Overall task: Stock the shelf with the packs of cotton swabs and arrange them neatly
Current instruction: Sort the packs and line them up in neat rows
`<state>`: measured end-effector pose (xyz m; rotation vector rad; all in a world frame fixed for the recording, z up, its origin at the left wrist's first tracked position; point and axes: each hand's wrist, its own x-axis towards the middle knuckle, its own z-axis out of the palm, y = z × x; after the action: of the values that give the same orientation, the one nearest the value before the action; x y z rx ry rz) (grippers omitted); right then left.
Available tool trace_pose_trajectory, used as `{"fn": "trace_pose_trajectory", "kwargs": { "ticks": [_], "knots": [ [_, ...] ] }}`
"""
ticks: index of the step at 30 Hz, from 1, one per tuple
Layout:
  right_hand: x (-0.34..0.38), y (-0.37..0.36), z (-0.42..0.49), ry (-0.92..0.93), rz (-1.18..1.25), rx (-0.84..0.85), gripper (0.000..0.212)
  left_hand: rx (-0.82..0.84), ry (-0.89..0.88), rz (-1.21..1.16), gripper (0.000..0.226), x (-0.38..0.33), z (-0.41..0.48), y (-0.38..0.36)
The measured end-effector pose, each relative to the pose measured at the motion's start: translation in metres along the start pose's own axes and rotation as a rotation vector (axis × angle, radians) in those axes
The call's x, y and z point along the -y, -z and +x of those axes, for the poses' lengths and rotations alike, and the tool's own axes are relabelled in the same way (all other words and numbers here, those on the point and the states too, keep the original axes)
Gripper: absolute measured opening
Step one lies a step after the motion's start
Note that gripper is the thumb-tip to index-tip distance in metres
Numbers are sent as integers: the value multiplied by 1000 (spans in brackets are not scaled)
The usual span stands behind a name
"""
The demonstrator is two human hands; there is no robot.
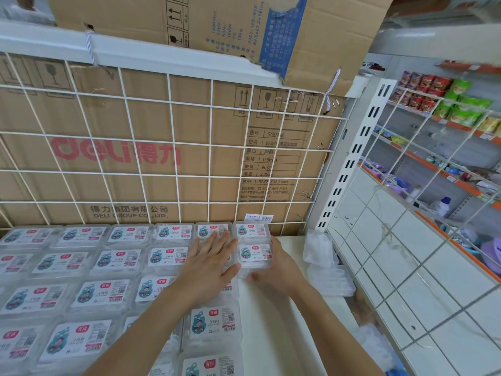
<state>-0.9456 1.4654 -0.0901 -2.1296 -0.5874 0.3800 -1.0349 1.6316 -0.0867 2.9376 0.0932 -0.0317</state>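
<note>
Several clear plastic packs of cotton swabs [89, 297] with white and teal labels lie flat in rows across the white shelf [271, 321]. My left hand [208, 264] rests flat, fingers straight, on packs in the right part of the rows. My right hand [279, 270] grips one pack [254, 255] from its right side and near edge, at the right end of the second row from the back. Another pack [250, 230] lies just behind it against the wire grid.
A white wire grid [173, 147] backed by brown cardboard boxes closes the shelf's rear. Loose clear plastic wrapping [325, 261] lies on the shelf's right end. A white slotted upright [355, 156] and a second wire panel stand at right, with other stocked shelves beyond.
</note>
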Motion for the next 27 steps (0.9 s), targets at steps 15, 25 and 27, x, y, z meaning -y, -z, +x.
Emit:
{"fn": "trace_pose_trajectory", "kwargs": {
  "ticks": [15,25,27],
  "knots": [
    [-5,7,-14,-40,-67,-42,106,-4,-11,-39,119,3,0,0],
    [-6,4,-19,17,-110,-126,54,1,-12,-60,121,3,0,0],
    [-6,4,-20,28,-96,-139,56,-5,-5,-53,122,3,1,1]
  ]
}}
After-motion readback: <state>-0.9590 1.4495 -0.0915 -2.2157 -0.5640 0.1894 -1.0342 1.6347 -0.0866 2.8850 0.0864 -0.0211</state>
